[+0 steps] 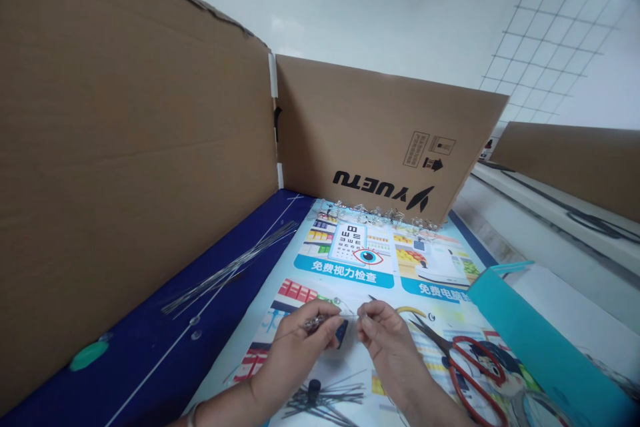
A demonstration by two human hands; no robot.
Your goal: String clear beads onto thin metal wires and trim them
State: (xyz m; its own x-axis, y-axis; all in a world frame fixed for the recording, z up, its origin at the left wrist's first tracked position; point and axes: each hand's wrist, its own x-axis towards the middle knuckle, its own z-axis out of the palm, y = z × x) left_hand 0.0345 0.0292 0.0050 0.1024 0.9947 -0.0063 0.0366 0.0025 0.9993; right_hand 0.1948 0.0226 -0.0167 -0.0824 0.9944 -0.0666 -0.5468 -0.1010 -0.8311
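Note:
A thin wire [350, 316] runs between my two hands over the printed mat. My left hand [296, 341] is closed in a pinch on it, and a small clear, shiny bunch [313, 324] shows at its fingers. A dark blue patch is visible just under the left fingertips; I cannot tell whether it is held. Thumb and forefinger of my right hand [387, 332] pinch the wire's other side. Below the hands lies a loose pile of short wires [345, 400] with a black cylinder [314, 389] on it. Red-handled scissors [453, 355] lie right of my right hand.
Cardboard panels [125, 120] stand at the left and back [350, 120]. A wire bundle [235, 265] lies on the blue surface at left, near a green blob [89, 355]. Clear wire pieces [380, 215] line the back. A yellow-handled tool [413, 311] and teal folder [540, 340] are at right.

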